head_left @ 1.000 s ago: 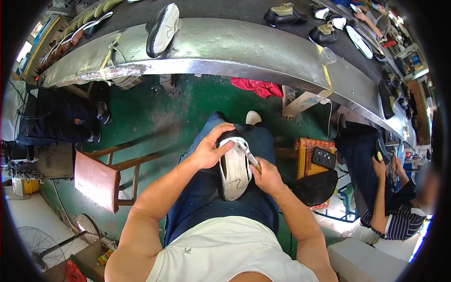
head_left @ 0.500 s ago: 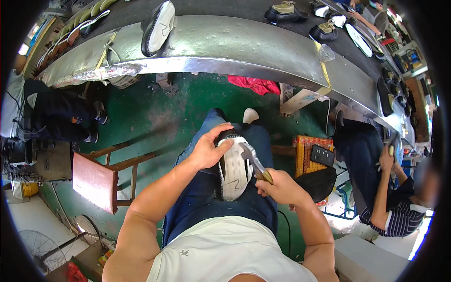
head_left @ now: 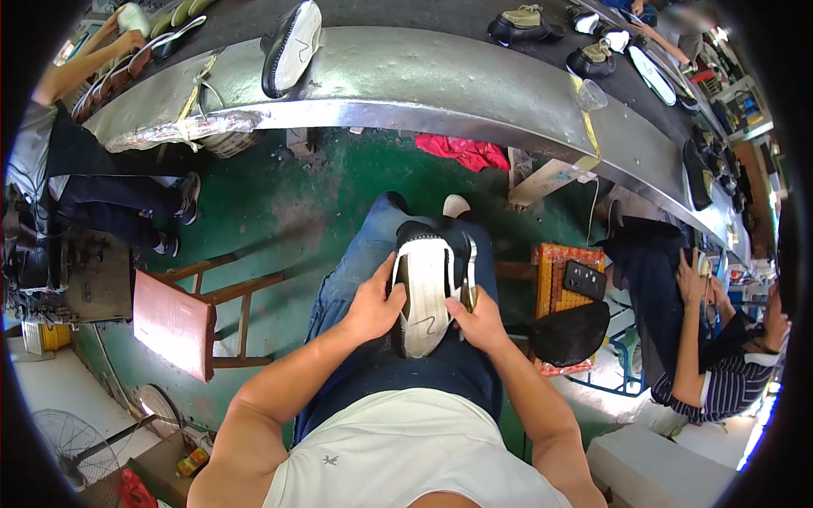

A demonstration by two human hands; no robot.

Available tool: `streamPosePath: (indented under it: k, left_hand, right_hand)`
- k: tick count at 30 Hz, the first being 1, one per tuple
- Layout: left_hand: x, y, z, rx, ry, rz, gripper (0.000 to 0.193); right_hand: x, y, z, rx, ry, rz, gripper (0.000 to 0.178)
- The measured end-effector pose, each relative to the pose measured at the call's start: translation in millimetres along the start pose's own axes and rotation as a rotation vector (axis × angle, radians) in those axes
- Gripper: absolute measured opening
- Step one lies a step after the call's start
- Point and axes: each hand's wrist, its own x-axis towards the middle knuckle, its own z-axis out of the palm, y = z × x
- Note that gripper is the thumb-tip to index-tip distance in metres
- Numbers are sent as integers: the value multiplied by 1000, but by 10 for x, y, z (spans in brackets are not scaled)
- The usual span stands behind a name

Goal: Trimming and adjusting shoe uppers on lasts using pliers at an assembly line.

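Observation:
A black shoe with a whitish underside (head_left: 426, 284) lies bottom up across my lap, its dark end away from me. On that underside is a dark pen squiggle near the end closest to my body. My left hand (head_left: 373, 305) grips the shoe's left side, thumb on its edge. Against the right side, my right hand (head_left: 479, 322) presses its thumb to the edge while its fingers keep hold of a hammer (head_left: 471, 271). The hammer stands along the shoe's right flank, head pointing away from me. The fingers under the shoe are hidden.
Ahead runs a metal-edged bench (head_left: 423, 76), bearing another upturned shoe (head_left: 292, 51) and dark shoes (head_left: 525, 25) farther right. A stool (head_left: 176, 326) stands at left; a phone (head_left: 584, 280) lies on a woven seat at right. People sit on both sides.
The hammer has swung from over the underside to the shoe's right side. My left hand has slid from the far end down the left side. The left-hand person's arms now reach over the bench.

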Motion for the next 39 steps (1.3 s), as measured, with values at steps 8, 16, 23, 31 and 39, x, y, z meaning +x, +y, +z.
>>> streamPosePath:
  k: [8,16,23,31,39]
  left_hand:
    - [89,233,240,-148,-390,-5,105]
    - [1,-130,553,163,-461,68,110]
    - [-59,-262,706,-266,-420,14,86]
    - [56,-284,991,137,162,28,51]
    - [107,-323,921,213,180,210,48]
  right_hand:
    - [-229,3,-332,70,-111,168,29]
    - [-956,-188,-962,-431,-200,16,34]
    - [-685,-507,-906,-983,-343,-236,33]
    - [-711,-175,-577,-618,-197,-269,23]
    - [-726,-297,-684,-575,-219,-256,28]
